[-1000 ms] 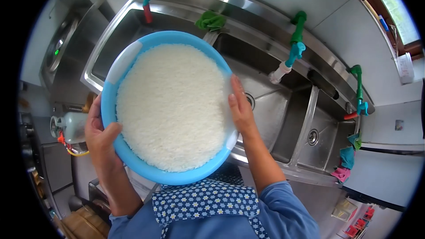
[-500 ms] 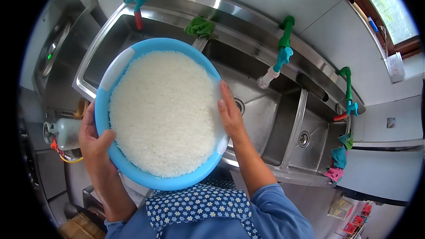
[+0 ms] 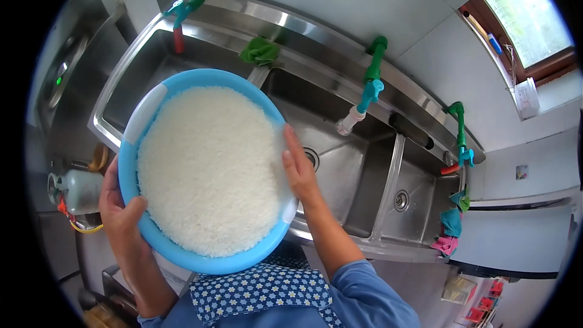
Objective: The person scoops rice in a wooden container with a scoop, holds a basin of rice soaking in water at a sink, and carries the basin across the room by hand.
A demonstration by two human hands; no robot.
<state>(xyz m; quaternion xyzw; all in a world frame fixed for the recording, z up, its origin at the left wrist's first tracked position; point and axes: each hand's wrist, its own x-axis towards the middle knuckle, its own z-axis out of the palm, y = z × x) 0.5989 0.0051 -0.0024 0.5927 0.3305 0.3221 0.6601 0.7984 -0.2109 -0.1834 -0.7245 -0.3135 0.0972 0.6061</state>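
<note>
A round blue basin (image 3: 200,263) with white grip patches on its rim is held up in front of my apron. White rice (image 3: 209,167) fills it broadly, with a fairly level surface. My left hand (image 3: 121,206) grips the basin's left side, its thumb over the rim and its fingers around the outside. On the opposite side, my right hand (image 3: 299,167) is pressed against the rim, fingers pointing up along it. The basin's underside is hidden.
Behind the basin runs a stainless-steel sink (image 3: 340,188) with three bowls. Green-piped taps, including the middle tap (image 3: 364,100), overhang it. A green cloth (image 3: 260,51) lies on the back ledge; coloured cloths (image 3: 450,223) hang at the right end. A gas cylinder (image 3: 82,191) stands left.
The basin, with both hands still on it, appears slightly lower and further left. The sink and taps have also shifted left and down in view, as my head has turned a little.
</note>
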